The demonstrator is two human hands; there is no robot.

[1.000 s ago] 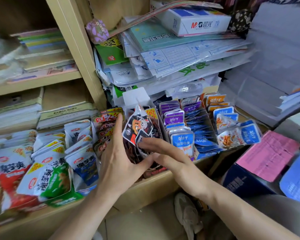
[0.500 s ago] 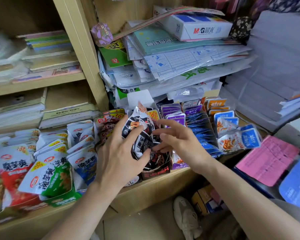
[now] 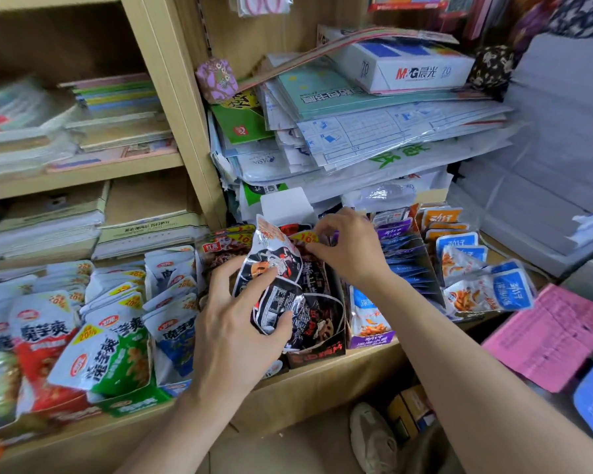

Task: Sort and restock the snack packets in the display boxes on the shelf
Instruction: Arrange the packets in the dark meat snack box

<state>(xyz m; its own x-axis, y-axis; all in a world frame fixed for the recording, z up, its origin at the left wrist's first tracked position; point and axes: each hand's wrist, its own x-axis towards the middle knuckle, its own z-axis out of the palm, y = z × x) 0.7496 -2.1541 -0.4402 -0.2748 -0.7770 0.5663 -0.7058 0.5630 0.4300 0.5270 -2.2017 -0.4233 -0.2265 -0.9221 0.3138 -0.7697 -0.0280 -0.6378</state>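
My left hand [image 3: 235, 323] grips a bunch of black snack packets [image 3: 278, 289] standing in the dark display box [image 3: 317, 354] at the shelf's front middle. My right hand [image 3: 348, 248] reaches over the back of that box, fingers curled, pinching the top of the packets [image 3: 308, 239] there. White, red, green and blue packets [image 3: 110, 340] fill boxes to the left. A purple box [image 3: 372, 336] with blue packets [image 3: 408, 261] stands to the right, and blue-and-white packets [image 3: 493, 292] lie further right.
Stacks of paper and plastic-wrapped forms [image 3: 374, 131] with a white M&G box [image 3: 415, 68] pile up behind the snack boxes. Books [image 3: 48, 227] fill the left shelves. Pink sheets [image 3: 555, 336] lie at right. A shoe [image 3: 370, 439] rests on the floor below.
My right hand has moved from the front of the black packets up to the back of the box. My left hand now holds the black packets lower in the box.
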